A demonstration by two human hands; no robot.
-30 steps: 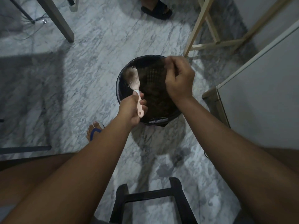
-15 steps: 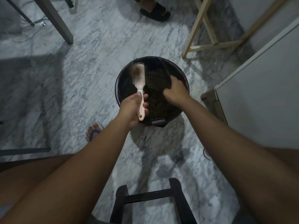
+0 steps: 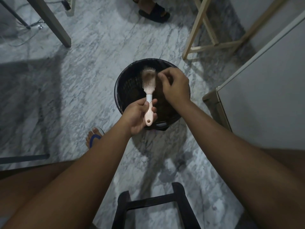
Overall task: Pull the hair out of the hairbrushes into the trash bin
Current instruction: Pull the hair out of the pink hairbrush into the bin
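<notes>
One pink-and-white hairbrush (image 3: pixel 149 90) sits at mid-frame, with one tuft of hair (image 3: pixel 148 76) matted in its bristles. One black trash bin (image 3: pixel 118 83) is below it. Two hands show: the left hand (image 3: pixel 138 116) and the right hand (image 3: pixel 175 86). There are two sandalled feet: one blue-strapped flip-flop (image 3: pixel 94 139) at lower left and one black slide (image 3: pixel 154 11) at the top edge. One dark stool (image 3: pixel 153 205) is at the bottom, one pale wooden frame (image 3: pixel 206 47) at upper right, and one table leg (image 3: pixel 51 22) at upper left. One white cabinet (image 3: pixel 264 96), possibly a fridge, is at the right.

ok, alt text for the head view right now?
A person's left hand holds a pink hairbrush by its handle over a black trash bin, its bristles matted with hair. The right hand, fingers curled, sits just beside the brush head. Grey marble floor below.
</notes>
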